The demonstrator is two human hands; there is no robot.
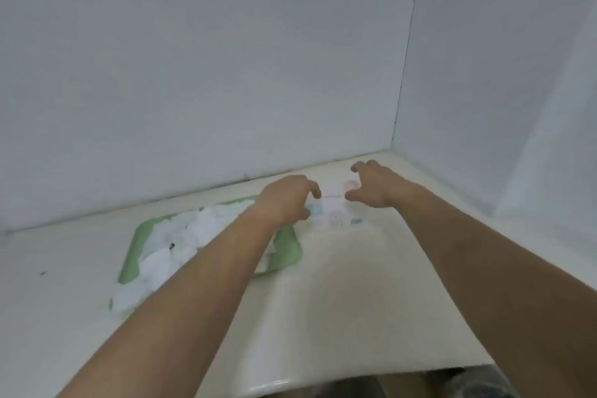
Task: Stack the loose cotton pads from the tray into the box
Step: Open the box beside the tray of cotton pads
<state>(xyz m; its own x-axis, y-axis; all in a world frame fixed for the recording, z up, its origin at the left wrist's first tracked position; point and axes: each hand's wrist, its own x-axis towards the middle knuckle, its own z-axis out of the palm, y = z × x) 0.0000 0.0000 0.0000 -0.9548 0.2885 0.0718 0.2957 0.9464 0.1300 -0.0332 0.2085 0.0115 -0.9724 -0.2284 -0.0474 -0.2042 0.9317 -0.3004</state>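
Note:
A green tray (287, 244) lies left of centre on the pale table, heaped with loose white cotton pads (193, 229); some pads spill over its near left corner. To the tray's right a white box (336, 207) with pale pink and blue print lies flat near the back wall. My left hand (287, 200) hovers at the box's left end, fingers loosely curled and holding nothing. At the box's right end is my right hand (371, 184), fingers spread and bent, thumb near the box. Whether either hand touches the box is blurred.
White walls close the table at the back and on the right, meeting in a corner (392, 149). The table's near edge (355, 381) runs along the bottom right. A small dark speck (42, 273) lies on the table at the far left.

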